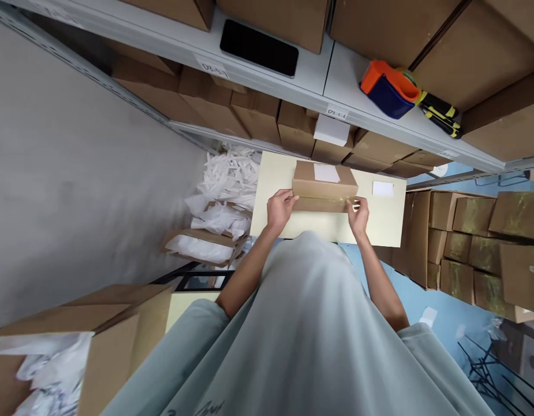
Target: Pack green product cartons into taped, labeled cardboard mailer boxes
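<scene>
On the cream tabletop (390, 222), one closed cardboard box (325, 182) bearing a white label is gripped at its near edge by both hands: the left hand (279, 209) at the left corner, the right hand (358, 215) at the right. One loose white label (383, 188) is seen beside it. Open cartons (201, 245) of white plastic bags are seen left; one tape dispenser (390, 89) and one phone (258, 47) are seen on the shelf (331, 75).
</scene>
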`<state>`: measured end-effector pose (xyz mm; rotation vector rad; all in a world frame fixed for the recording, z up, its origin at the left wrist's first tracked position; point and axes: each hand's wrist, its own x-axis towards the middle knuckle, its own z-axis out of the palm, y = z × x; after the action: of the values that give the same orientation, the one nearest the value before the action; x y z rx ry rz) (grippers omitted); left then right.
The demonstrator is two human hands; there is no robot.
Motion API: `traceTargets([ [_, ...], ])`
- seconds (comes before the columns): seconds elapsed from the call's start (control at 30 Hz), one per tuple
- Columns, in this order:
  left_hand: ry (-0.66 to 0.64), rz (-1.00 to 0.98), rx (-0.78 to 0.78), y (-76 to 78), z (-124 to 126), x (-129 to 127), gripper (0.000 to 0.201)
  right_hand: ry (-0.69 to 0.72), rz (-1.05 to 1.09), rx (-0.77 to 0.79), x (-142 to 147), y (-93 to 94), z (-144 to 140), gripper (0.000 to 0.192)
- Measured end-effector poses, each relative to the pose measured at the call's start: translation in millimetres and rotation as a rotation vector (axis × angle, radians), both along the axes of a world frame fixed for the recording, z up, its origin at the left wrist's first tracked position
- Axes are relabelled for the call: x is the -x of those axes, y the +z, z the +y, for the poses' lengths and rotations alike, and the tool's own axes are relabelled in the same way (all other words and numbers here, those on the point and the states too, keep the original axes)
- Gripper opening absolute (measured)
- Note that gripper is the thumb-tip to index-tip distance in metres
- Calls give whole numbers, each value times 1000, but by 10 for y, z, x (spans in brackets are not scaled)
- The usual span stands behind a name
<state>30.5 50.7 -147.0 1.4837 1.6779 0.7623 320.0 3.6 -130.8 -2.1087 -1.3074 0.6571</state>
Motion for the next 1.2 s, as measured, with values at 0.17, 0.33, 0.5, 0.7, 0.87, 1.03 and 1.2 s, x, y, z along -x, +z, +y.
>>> traceTargets([
  [0.17, -55, 216, 106, -158, -38, 431, 17, 106, 101, 226, 436, -294, -117, 24],
  [0.33, -98, 295, 162, -189, -130, 678, 29, 135, 110, 287, 614, -478, -391, 32],
  [0.5, 56, 246, -15, 141, 92, 489, 50, 96, -14, 179, 338, -165, -234, 40],
  [0.7, -18, 41, -292, 979, 526, -162, 48, 210, -450, -141, -303, 1076, 973, 50],
  [0.87, -64, -50, -462, 1571, 545, -537, 43, 259, -755, -223, -583, 1905, 2062, 56],
  [1.03, 41, -102, -478, 1693, 345, -660, 42, 322, -814, -9, -616, 1983, 2595, 63],
  [1.2, 156, -200, -375, 1505, 163, -959, 42, 430, -779, -7, -812, 1914, 2830, 62],
])
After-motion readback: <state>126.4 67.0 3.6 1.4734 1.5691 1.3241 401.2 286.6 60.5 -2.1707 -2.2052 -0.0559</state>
